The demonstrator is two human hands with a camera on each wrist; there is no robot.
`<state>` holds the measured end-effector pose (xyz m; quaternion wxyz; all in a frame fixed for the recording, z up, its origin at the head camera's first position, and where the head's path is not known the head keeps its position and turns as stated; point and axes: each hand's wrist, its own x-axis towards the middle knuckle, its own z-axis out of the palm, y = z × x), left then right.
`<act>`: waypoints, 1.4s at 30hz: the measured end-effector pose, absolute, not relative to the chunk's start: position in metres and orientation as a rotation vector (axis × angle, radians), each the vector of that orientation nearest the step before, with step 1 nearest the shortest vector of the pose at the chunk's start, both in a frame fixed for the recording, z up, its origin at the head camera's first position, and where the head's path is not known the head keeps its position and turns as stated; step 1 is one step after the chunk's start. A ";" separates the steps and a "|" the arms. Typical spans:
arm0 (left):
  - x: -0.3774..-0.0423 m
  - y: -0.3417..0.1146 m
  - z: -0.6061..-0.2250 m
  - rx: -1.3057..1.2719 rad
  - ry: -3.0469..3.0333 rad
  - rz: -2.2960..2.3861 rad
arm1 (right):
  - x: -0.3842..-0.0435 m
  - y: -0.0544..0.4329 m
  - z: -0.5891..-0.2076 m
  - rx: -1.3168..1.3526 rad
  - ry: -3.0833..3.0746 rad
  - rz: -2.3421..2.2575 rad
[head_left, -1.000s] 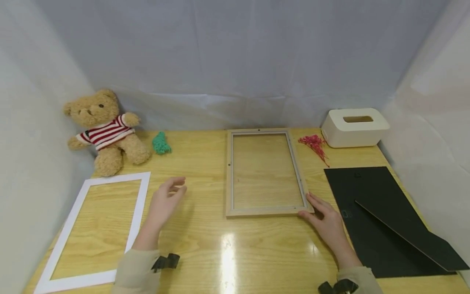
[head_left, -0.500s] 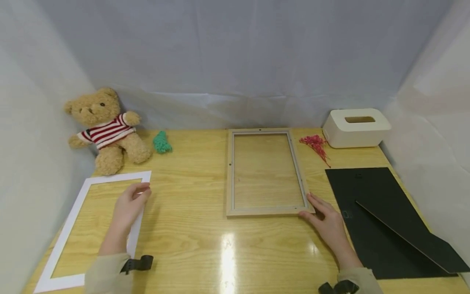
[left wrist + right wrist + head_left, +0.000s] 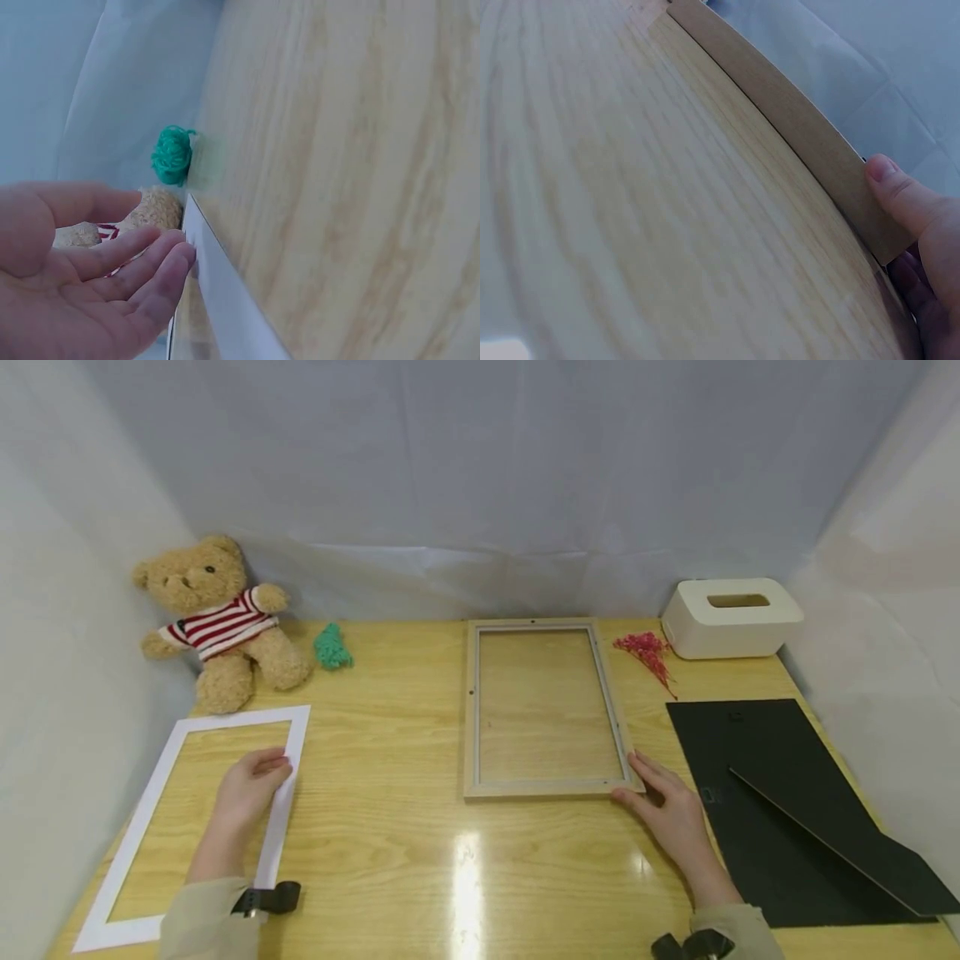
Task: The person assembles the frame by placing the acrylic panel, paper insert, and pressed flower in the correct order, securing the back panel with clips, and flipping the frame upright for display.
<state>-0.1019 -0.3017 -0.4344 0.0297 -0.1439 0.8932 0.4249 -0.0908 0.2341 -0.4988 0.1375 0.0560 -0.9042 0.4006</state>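
A white rectangular mat board (image 3: 247,720) with a cut-out middle lies flat on the left of the table. My left hand (image 3: 243,789) reaches over it, fingertips at the inner edge of its right strip. In the left wrist view the fingers are loosely extended against the mat board (image 3: 225,292), thumb apart. A light wooden picture frame (image 3: 540,792) lies at centre right, small dark fittings along its inner edge. My right hand (image 3: 671,814) grips its near right corner: the thumb presses the front side of the frame (image 3: 795,120), the other fingers wrap round the corner.
A teddy bear (image 3: 225,631) in a striped top leans at the back left, with a green yarn-like bundle (image 3: 332,647) beside it. Pink dried flowers (image 3: 647,653) and a white tissue box (image 3: 731,631) stand back right. A black backing board (image 3: 750,735) with an easel leg lies right.
My left hand has moved left and down, from the bare table between the two frames to the right strip of the mat board. My right hand stays at the picture frame's corner.
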 end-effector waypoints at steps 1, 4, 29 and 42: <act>-0.102 -0.302 -0.436 -0.458 2.762 1.314 | -0.091 0.234 -0.499 0.162 -2.616 1.161; -0.102 -0.304 -0.438 -0.494 2.776 1.341 | -0.091 0.234 -0.499 0.156 -2.620 1.169; -0.105 -0.301 -0.445 -0.573 2.835 1.225 | -0.092 0.234 -0.500 0.170 -2.631 1.182; -0.106 -0.292 -0.439 -0.648 2.874 1.154 | -0.091 0.235 -0.500 0.138 -2.648 1.224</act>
